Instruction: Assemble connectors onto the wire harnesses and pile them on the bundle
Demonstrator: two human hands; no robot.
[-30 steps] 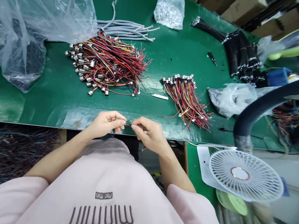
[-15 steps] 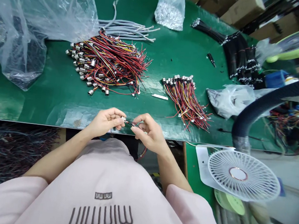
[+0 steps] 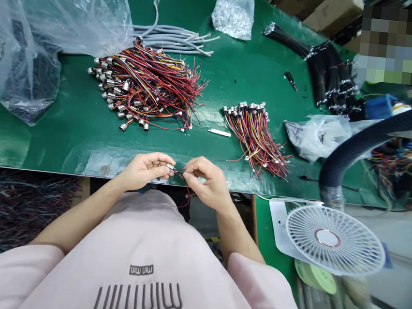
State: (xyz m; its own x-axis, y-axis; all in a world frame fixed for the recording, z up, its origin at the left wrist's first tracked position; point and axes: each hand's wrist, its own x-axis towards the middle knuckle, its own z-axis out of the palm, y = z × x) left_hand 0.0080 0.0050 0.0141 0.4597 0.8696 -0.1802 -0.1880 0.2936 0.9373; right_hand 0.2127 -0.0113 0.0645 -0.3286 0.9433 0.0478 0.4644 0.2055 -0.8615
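At the glossy green bench [image 3: 178,144] | left hand [image 3: 144,171]: pinching shiny metal connector [image 3: 170,167] | right hand [image 3: 208,182]: pinching thin, flexible wires [image 3: 179,171]

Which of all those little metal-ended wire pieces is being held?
The single connector in the left hand, its dark wires reaching the right hand; the others lie grouped in the large pile and the smaller pile.
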